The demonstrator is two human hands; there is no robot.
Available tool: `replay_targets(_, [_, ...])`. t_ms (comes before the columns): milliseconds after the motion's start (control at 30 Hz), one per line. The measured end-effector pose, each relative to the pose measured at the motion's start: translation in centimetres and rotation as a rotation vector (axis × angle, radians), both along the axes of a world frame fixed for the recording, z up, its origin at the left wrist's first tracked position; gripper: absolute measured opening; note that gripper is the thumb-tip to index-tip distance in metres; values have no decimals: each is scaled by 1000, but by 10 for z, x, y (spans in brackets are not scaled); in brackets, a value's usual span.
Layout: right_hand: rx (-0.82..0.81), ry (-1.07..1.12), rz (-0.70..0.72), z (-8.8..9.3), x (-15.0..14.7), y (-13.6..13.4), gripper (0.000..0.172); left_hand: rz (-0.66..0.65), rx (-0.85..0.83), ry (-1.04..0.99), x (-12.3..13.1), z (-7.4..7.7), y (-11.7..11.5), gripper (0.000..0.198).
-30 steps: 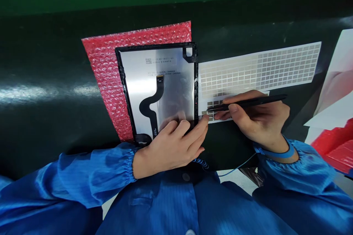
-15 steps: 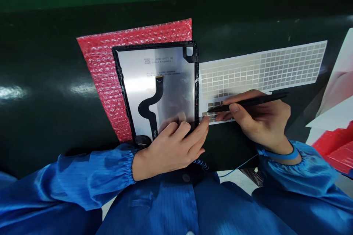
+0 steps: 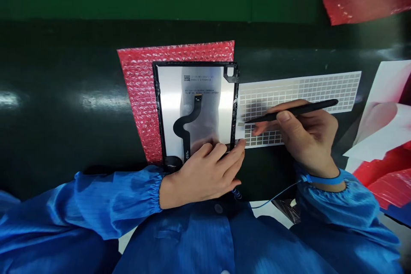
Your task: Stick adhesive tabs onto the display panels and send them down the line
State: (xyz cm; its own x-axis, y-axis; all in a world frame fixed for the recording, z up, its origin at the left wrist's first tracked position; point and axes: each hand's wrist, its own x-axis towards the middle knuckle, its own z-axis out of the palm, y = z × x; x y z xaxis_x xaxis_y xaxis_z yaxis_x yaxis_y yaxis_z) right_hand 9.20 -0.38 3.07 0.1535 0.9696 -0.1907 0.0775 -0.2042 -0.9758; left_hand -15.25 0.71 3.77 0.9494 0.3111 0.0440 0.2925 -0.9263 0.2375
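My right hand (image 3: pixel 310 135) grips slim black tweezers (image 3: pixel 298 110), their pointed end toward the left. Just beyond that tip, a small grey square (image 3: pixel 240 124) shows at the left edge of a white sticker sheet (image 3: pixel 327 92) printed with rows of grey squares. My left hand (image 3: pixel 207 175) lies open across the lower right of a display panel (image 3: pixel 205 115), its fingertips reaching the sheet's near left corner. The panel lies with its silvery back up, framed in black. A curved black ribbon cable (image 3: pixel 183 126) runs down it; its lower end is hidden by my hand.
Red bubble wrap (image 3: pixel 138 107) lies under the panel on the dark green table (image 3: pixel 64 137). At the far right corner, a dark object rests on more red wrap (image 3: pixel 353 8). White sheets (image 3: pixel 385 98) and red packaging (image 3: pixel 393 175) sit to the right. A blue cord (image 3: pixel 272 199) leads from my right wristband.
My view has shifted, so the table things sit differently in it. The tweezers' tip has moved away from the panel's edge, and a small grey square now stands by itself left of the tip.
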Motion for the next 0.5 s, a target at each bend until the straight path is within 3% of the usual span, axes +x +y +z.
replay_targets(133, [16,29,-18,-1,-11,19,10,46,-42,-141,-4,4,12,56])
replay_targets(267, [21,43,-33,-1,-16,27,11,98,54,-246,-9,3,28,47])
replay_targets(500, [38,5,6,2,-14,25,8,180,79,-115,-9,-4,33,50])
